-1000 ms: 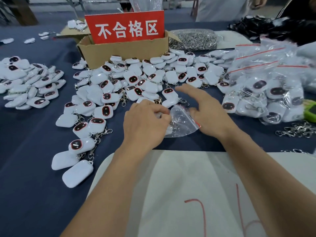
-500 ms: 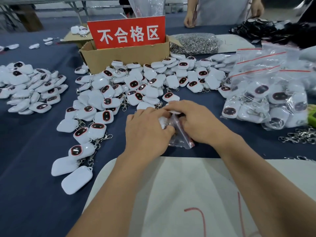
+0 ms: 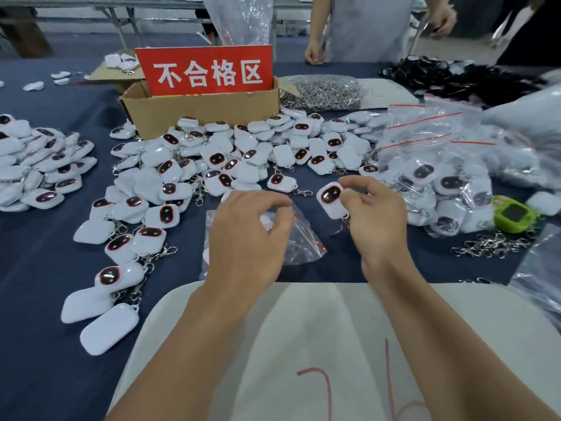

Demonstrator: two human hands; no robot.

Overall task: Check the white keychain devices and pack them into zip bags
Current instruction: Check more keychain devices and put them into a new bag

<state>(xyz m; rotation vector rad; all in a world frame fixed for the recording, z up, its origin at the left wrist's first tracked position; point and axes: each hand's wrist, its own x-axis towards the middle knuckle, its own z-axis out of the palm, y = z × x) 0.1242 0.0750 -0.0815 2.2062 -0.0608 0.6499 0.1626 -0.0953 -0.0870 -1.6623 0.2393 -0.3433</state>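
Observation:
My right hand [image 3: 375, 214] pinches one white keychain device [image 3: 331, 199], dark screen facing up, its clip hanging below the fingers. Just left of it, my left hand [image 3: 247, 235] pinches the mouth of a clear zip bag [image 3: 299, 240] with a red seal line; the bag lies on the blue cloth and something white shows inside it. A big loose heap of white keychain devices [image 3: 243, 159] spreads across the table beyond both hands. A second heap [image 3: 39, 165] sits at the far left.
A cardboard box [image 3: 200, 112] with a red sign stands behind the heap. Filled zip bags [image 3: 440, 165] pile at the right beside a green device [image 3: 513, 217] and loose metal clips [image 3: 491, 244]. A bag of chains [image 3: 321, 92] lies at the back. A person stands across the table.
My right hand has left the bag, picked up a white device and now holds it to the right of the bag. My left hand has kept hold of the bag.

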